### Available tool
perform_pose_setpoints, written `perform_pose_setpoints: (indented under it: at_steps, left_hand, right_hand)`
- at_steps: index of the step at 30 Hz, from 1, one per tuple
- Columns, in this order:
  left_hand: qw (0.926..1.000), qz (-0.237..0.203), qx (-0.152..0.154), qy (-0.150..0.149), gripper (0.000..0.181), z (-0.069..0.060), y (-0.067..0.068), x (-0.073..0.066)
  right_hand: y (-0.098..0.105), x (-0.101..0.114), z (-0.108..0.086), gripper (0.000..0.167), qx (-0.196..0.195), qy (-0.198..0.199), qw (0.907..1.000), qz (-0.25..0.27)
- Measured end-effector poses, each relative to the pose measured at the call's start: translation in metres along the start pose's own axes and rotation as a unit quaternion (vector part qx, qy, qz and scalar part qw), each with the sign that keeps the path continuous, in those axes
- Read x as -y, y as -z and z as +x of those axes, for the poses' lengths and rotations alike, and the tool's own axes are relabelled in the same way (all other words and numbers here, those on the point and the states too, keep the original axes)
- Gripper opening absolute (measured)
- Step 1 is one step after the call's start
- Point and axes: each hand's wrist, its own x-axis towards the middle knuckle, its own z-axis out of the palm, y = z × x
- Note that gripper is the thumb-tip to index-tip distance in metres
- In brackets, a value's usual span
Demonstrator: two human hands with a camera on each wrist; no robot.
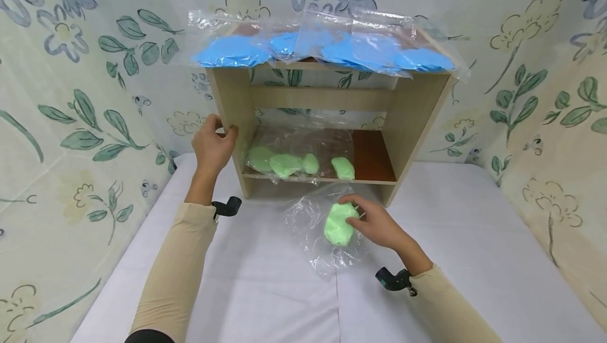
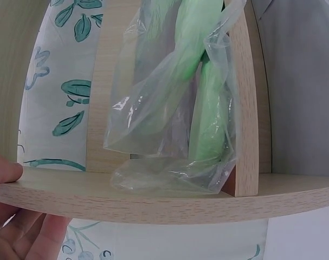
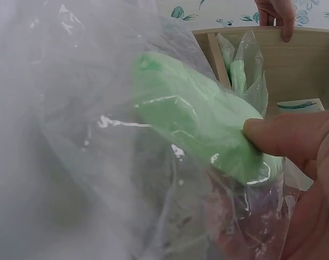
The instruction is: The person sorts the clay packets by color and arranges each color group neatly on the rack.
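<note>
My right hand [image 1: 379, 224] pinches a clear plastic bag with a pale green lump [image 1: 339, 224] inside, held just in front of the small wooden shelf [image 1: 419, 106]. In the right wrist view the thumb presses on the lump [image 3: 194, 116] through the film, with the other fingers behind it. My left hand [image 1: 213, 143] grips the shelf's left side panel [image 1: 231, 100]. The left wrist view has the thumb [image 2: 4, 170] on the panel's inner face and the fingers on its outer face. What the green stuff is, I cannot tell.
More bagged green lumps [image 1: 286, 165] lie on the brown lower board [image 1: 374, 161] of the shelf, mostly left and middle. Clear bags with flat blue contents [image 1: 360, 50] cover the top and overhang its front edge. A white cloth [image 1: 265, 280] lies underneath; flowered fabric [image 1: 512, 27] hangs behind.
</note>
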Motion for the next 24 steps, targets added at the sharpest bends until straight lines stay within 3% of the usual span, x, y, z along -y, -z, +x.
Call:
perform_pose_setpoints:
  at_steps: [16,24]
  left_hand:
    - [0.9999,0.006,0.007,0.008,0.029,-0.003,-0.002,-0.003]
    - [0.9999,0.011,0.004,0.006,0.030,-0.003,-0.001,-0.002]
  right_hand:
    - [0.024,0.014,-0.011,0.043,-0.018,0.012,0.9991,-0.035]
    - [0.047,0.018,-0.017,0.046,-0.055,0.027,0.9973,-0.040]
